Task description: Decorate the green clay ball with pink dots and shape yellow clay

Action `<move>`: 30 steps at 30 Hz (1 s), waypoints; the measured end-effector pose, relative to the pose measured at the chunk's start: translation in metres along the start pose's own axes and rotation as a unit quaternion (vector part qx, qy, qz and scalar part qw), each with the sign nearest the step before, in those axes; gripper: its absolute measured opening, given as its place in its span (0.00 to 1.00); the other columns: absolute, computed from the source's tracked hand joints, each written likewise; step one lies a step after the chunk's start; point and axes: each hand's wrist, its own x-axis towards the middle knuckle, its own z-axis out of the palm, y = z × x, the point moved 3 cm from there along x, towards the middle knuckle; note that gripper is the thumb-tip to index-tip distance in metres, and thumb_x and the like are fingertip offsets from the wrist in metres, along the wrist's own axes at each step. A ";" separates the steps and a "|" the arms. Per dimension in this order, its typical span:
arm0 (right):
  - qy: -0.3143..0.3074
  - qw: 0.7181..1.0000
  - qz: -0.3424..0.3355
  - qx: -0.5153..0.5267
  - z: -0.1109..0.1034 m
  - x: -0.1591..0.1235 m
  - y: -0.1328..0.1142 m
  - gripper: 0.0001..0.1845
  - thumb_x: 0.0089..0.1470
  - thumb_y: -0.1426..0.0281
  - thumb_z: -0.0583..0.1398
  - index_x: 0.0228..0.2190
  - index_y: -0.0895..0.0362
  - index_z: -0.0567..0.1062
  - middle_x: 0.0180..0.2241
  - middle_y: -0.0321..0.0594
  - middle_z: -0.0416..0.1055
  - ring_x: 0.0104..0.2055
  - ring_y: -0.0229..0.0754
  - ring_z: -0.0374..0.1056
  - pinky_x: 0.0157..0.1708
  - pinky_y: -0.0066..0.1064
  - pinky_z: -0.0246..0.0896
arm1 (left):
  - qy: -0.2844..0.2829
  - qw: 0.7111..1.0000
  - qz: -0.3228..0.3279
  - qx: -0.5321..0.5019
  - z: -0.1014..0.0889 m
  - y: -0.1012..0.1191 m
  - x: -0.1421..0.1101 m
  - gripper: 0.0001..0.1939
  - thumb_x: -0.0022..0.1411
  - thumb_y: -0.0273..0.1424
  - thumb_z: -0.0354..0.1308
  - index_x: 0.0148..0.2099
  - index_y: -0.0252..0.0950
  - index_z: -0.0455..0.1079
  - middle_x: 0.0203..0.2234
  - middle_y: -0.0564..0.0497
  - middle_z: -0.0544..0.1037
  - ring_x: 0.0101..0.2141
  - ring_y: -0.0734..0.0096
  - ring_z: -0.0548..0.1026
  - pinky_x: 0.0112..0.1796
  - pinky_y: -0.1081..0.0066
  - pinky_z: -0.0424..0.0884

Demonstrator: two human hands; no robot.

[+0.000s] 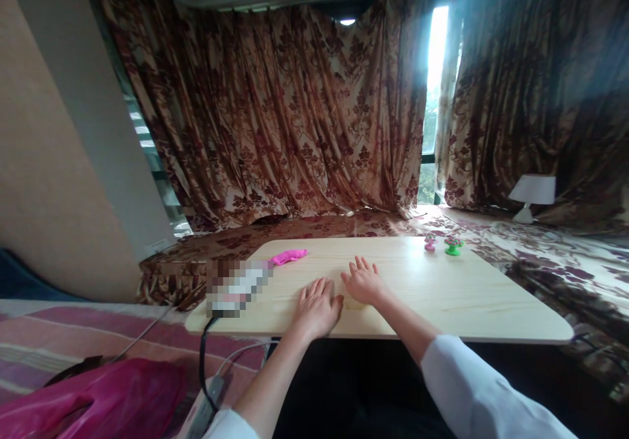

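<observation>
My left hand [318, 309] lies palm down on the light wooden table [442, 295], its fingers stretched out and holding nothing. Just right of it, my right hand [362, 280] is over the tabletop with fingers spread, also holding nothing. Whether its palm touches the wood I cannot tell. A bright pink, soft-looking bundle [289, 256] rests on the table, ahead and left of my left hand. Toward the far right edge stand a small pink pincushion-like piece [430, 243] and a green one [453, 246], both with speckled tops.
A blurred-out object [240, 288] with a black cable lies on the table's left side. Beside the table are a striped bed cover [147, 334] and a magenta bag [108, 400]. A white lamp [533, 193] stands on the window ledge before patterned curtains [319, 111].
</observation>
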 end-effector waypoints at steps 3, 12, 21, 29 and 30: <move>0.001 1.000 -0.001 0.000 -0.001 0.020 -0.001 0.30 0.59 0.59 0.41 0.54 0.67 0.59 0.60 0.57 0.47 0.62 0.53 0.42 0.55 0.51 0.39 | -0.001 1.000 -0.005 -0.005 0.000 0.000 0.000 0.30 0.62 0.46 0.30 0.60 0.38 0.53 0.59 0.46 0.56 0.59 0.63 0.50 0.56 0.56 0.46; 0.012 0.988 -0.152 0.012 -0.009 -0.103 -0.004 0.28 0.60 0.61 0.38 0.59 0.57 0.52 0.62 0.42 0.43 0.64 0.42 0.34 0.59 0.40 0.31 | -0.005 1.000 -0.002 -0.013 -0.004 0.001 -0.002 0.30 0.62 0.45 0.30 0.61 0.37 0.52 0.60 0.46 0.55 0.59 0.64 0.50 0.56 0.59 0.46; -0.010 1.000 -0.005 -0.004 -0.001 0.017 -0.004 0.29 0.60 0.61 0.41 0.54 0.68 0.59 0.59 0.58 0.49 0.61 0.53 0.42 0.55 0.49 0.38 | -0.009 1.000 -0.002 -0.008 -0.008 0.004 -0.002 0.29 0.63 0.45 0.31 0.59 0.38 0.53 0.59 0.46 0.56 0.59 0.62 0.50 0.56 0.57 0.47; -0.002 0.987 -0.159 0.006 -0.010 -0.081 -0.010 0.26 0.61 0.62 0.39 0.58 0.57 0.54 0.60 0.41 0.49 0.63 0.41 0.37 0.59 0.40 0.31 | -0.003 1.000 -0.004 -0.023 -0.005 0.001 -0.003 0.30 0.62 0.46 0.30 0.60 0.37 0.52 0.60 0.46 0.55 0.59 0.62 0.50 0.56 0.57 0.46; 0.001 0.985 -0.172 0.011 -0.012 -0.095 -0.010 0.26 0.61 0.63 0.39 0.58 0.56 0.52 0.61 0.39 0.46 0.63 0.40 0.36 0.60 0.39 0.31 | -0.005 1.000 -0.004 -0.024 -0.005 0.001 -0.003 0.30 0.62 0.46 0.30 0.60 0.37 0.52 0.60 0.46 0.55 0.59 0.63 0.50 0.56 0.57 0.46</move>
